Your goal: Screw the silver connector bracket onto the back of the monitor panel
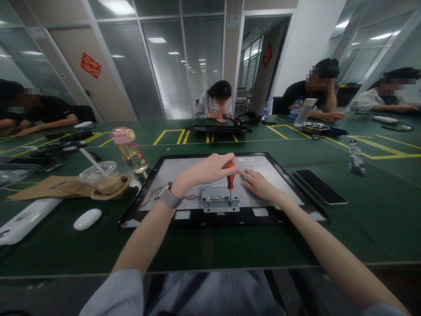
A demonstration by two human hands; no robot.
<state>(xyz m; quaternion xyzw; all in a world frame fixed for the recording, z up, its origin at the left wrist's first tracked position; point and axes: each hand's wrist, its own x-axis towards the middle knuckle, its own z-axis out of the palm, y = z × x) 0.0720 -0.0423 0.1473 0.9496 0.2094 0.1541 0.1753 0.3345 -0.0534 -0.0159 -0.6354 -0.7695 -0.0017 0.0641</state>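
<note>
My left hand (pixel 208 169), with a watch (pixel 169 196) on its wrist, grips a small orange and black screwdriver (pixel 231 181) from above. The screwdriver stands upright, its shaft reaching down to the right part of a metal bracket (pixel 219 203) with ports along it. That bracket sits near the front edge of a flat display panel (pixel 174 169) with a black frame, which lies on the table. My right hand (pixel 261 185) rests flat on the panel's grey back, fingers spread, just right of the screwdriver. Thin wires (pixel 154 194) run left from the bracket.
Left of the panel are a pink-lidded bottle (pixel 130 149), an iced drink cup (pixel 101 177), a paper bag (pixel 49 188) and a white mouse (pixel 87 219). A phone (pixel 319 186) lies to the right on the green table (pixel 210 250). Several people sit across.
</note>
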